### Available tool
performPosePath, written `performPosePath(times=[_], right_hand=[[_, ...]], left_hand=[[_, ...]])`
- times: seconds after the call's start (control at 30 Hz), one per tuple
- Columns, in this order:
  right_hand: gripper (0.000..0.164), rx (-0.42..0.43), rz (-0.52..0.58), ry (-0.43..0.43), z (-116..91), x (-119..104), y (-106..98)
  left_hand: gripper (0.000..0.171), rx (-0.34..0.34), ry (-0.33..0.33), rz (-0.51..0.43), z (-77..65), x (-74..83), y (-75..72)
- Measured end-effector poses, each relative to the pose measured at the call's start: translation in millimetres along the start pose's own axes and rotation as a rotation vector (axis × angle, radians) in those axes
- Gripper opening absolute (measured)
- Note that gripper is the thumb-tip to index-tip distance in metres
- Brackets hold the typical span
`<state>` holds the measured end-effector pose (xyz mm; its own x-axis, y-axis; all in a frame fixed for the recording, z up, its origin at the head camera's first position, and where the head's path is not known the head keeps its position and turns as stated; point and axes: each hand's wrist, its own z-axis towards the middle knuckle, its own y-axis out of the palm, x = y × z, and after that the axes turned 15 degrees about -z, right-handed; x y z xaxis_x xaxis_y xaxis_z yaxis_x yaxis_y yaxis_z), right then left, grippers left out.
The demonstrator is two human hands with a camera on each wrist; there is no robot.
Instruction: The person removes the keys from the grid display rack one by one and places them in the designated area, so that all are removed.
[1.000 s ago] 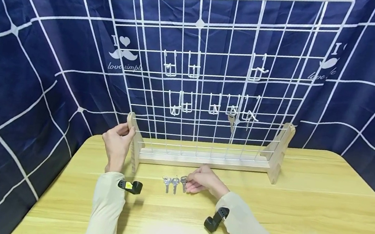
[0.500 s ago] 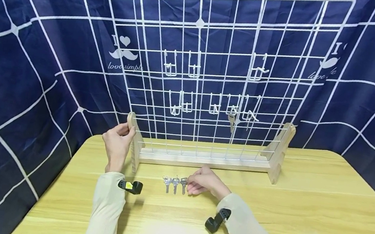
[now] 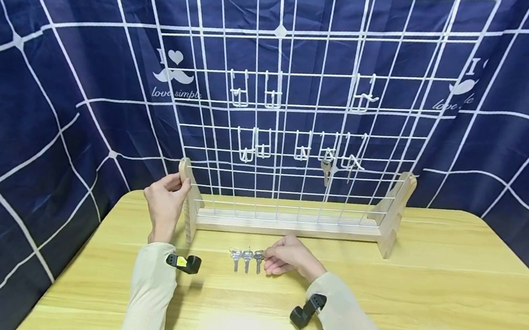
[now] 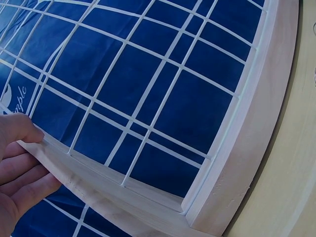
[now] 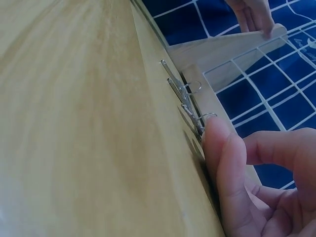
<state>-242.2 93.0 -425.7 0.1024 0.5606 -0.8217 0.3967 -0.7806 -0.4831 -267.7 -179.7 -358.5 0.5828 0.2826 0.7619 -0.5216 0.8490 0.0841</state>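
Observation:
My left hand (image 3: 167, 199) pinches the top of the left wooden upright (image 3: 185, 168) of a stand that carries a white wire grid rack (image 3: 302, 108). In the left wrist view, thumb and fingers (image 4: 30, 195) lie on either side of that wood. Three silver keys lie in a row on the table before the stand: a left key (image 3: 236, 259), a middle key (image 3: 247, 260) and a right key (image 3: 258, 261). My right hand (image 3: 294, 255) holds the right key by its head at the fingertips. In the right wrist view the fingertips partly hide this key and its ring (image 5: 207, 115).
Several white wire hooks (image 3: 302, 152) hang on the grid in two rows. A key (image 3: 326, 172) hangs from one lower hook. The stand's base bar (image 3: 286, 226) runs behind the keys. Dark blue cloth (image 3: 48, 131) with white lines surrounds the wooden table (image 3: 428, 292).
The right key has turned slightly and now lies straighter beside the other two. My right hand has shifted a little to the right and down. My left hand stays on the upright.

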Motion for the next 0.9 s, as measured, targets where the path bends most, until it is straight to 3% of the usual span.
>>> performPosePath(times=[0.33, 0.6, 0.73, 0.9], right_hand=[[0.014, 0.008, -0.019, 0.020, -4, -1, -4], [0.012, 0.044, -0.065, -0.016, -13, -7, -15], [0.015, 0.173, -0.105, -0.079, -25, -23, -31], [0.014, 0.452, -0.204, -0.236, -47, -50, -53]], left_hand=[[0.017, 0.004, 0.005, -0.007, -0.8, -0.8, 2.5], [0.016, 0.005, -0.001, 0.002, -1.0, -1.0, 3.2], [0.016, 0.001, 0.001, -0.001, -0.5, -0.6, 2.7], [0.016, 0.002, 0.008, -0.001, -0.1, 0.3, 1.7]])
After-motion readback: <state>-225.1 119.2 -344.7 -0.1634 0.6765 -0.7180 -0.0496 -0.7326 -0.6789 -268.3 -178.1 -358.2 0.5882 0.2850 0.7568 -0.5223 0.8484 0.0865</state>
